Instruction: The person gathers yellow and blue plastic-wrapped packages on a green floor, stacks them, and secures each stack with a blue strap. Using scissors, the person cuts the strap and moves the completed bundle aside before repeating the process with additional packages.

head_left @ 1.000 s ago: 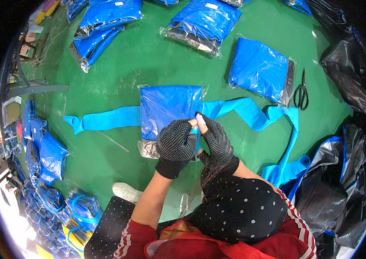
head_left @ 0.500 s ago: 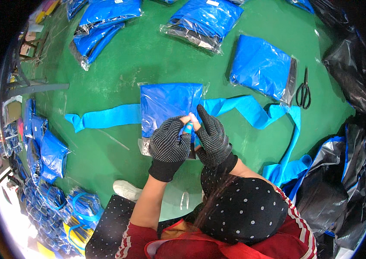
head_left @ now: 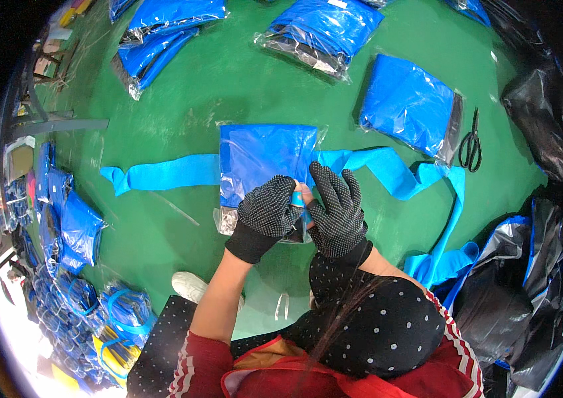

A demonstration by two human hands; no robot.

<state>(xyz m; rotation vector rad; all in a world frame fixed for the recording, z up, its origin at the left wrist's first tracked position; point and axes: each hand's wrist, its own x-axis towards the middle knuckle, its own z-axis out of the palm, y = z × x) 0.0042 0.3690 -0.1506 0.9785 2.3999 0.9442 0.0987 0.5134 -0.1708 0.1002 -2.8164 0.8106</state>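
Observation:
My hands wear black gloves with white dots, and some bare fingertips show. They meet over a folded blue sheet in a clear plastic bag (head_left: 261, 149). My left hand (head_left: 265, 209) is closed, its fingers curled in; what it holds, if anything, is hidden. Beside it, my right hand (head_left: 338, 212) has its gloved fingers stretched up and apart, its inner side close against the left fingertips. A small light-blue band (head_left: 297, 198) shows at the bare fingertips between the hands. Under the bag runs a light-blue strap (head_left: 172, 172), out to both sides.
Black scissors (head_left: 471, 149) lie at the right, near another bagged blue bundle (head_left: 407, 103). More bagged bundles (head_left: 318, 30) lie at the back. Black sheeting (head_left: 494, 292) is heaped at the right, and strapped packs (head_left: 125, 308) are piled at the lower left.
My right hand's fingers have spread and straightened, where before mainly the index finger pointed up. The whole view has shifted slightly; the bag and strap lie as before.

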